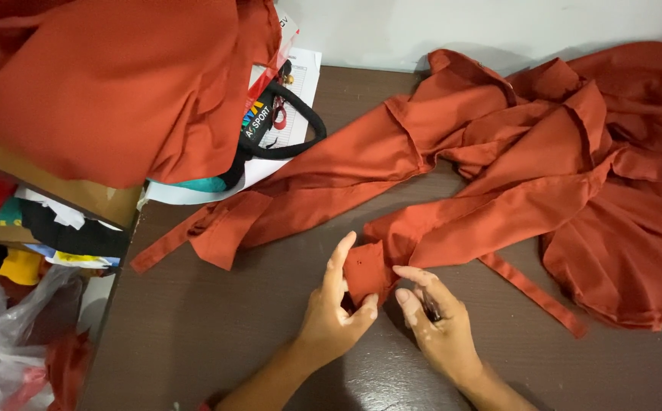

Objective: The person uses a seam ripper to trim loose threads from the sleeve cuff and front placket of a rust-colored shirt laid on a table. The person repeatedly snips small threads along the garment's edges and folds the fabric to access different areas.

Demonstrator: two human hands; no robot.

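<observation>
far to the left of the left hand (336,308), a clear crinkled plastic bag (7,335) lies low beside a cardboard box (80,194) stuffed with mixed coloured cloth. above and left of that hand, a heap of folded rust-orange fabric (110,76) sits on the box, with a black looped bag handle (293,125) and white printed paper sheets (297,80) just beside it.

the left hand rests on the dark brown wooden table (194,335), fingers curled, thumb and fingertips pinching the cuff end of a sleeve of the long rust-orange cloth garment (498,175). the cuff stands up between the two hands, touching both. the other sleeve lies flat up and to the left of this hand.

the right hand (437,320) lies just beside the left, fingers bent inward, its thumb pressed to the cuff's edge, with a small dark thin object (430,304) held in its fingers; what it is cannot be told. up and to the right of this hand the garment's body spreads in rumpled folds, and a narrow orange fabric strap (533,293) trails just to its right.
</observation>
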